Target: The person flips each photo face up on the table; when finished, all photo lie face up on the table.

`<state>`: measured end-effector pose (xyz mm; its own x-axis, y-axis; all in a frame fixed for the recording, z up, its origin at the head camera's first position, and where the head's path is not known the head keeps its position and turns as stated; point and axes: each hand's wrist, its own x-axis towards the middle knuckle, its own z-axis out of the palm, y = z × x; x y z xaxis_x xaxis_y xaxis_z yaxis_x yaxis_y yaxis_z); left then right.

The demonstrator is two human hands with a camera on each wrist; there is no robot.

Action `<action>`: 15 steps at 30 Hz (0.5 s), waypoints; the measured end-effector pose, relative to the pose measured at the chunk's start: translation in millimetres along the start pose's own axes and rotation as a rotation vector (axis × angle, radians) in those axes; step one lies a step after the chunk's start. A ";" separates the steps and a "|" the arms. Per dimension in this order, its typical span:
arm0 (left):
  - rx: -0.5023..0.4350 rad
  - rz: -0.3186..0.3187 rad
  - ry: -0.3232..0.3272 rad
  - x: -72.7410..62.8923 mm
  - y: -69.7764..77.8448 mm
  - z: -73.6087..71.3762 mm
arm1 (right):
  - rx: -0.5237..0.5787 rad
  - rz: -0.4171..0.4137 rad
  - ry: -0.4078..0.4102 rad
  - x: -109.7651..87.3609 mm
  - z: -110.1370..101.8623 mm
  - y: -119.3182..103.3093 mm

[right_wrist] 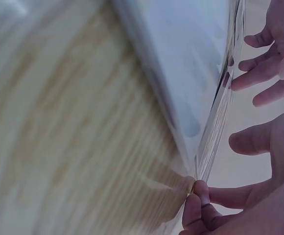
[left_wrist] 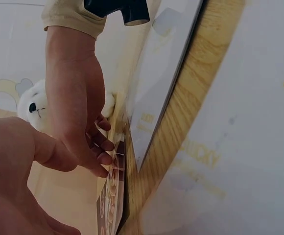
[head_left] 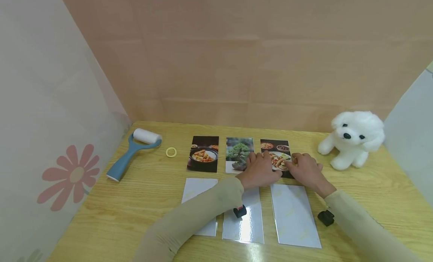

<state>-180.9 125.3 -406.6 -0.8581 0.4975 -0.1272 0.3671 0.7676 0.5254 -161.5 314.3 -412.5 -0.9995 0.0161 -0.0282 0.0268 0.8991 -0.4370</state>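
Note:
My left hand (head_left: pixel 259 170) is over the left edge of a photo card of food on a plate (head_left: pixel 285 174). Its fingers are spread and lightly bent in the head view. At the same card's right side, my right hand (head_left: pixel 306 170) touches the edge with loosely bent fingers (right_wrist: pixel 193 208). To the left lies a bonsai photo card (head_left: pixel 234 145), partly behind the left hand. Further left is a photo card of a food bowl (head_left: pixel 203 166). Three glossy white sheets, left (head_left: pixel 199 184), middle (head_left: pixel 241 232) and right (head_left: pixel 294 217), lie in a row nearer me.
A blue-handled lint roller (head_left: pixel 125 160) and a small yellow ring (head_left: pixel 171 152) lie at the left of the wooden table (head_left: pixel 142 205). A white plush dog (head_left: pixel 352 141) sits at the back right. A brown backdrop (head_left: pixel 236 77) stands behind the table.

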 end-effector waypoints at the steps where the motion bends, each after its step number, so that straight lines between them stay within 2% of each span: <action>1: -0.005 -0.004 0.002 -0.5 -0.2 -1.1 | -0.001 0.000 -0.001 0.1 0.1 0.0; 8: -0.027 0.012 0.029 -6.5 -4.8 -20.3 | 0.044 0.002 0.019 0.9 -0.7 2.5; 11: -0.036 0.050 0.028 -14.6 -14.6 -35.1 | 0.058 -0.016 0.057 -1.6 -0.4 2.0; 15: -0.061 0.116 0.042 -30.8 -34.6 -55.1 | 0.054 -0.064 0.135 -10.2 -1.1 -3.8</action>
<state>-187.0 61.1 -374.5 -0.8259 0.5632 -0.0281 0.4432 0.6792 0.5850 -151.4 311.2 -409.6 -0.9925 0.0210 0.1205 -0.0400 0.8752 -0.4821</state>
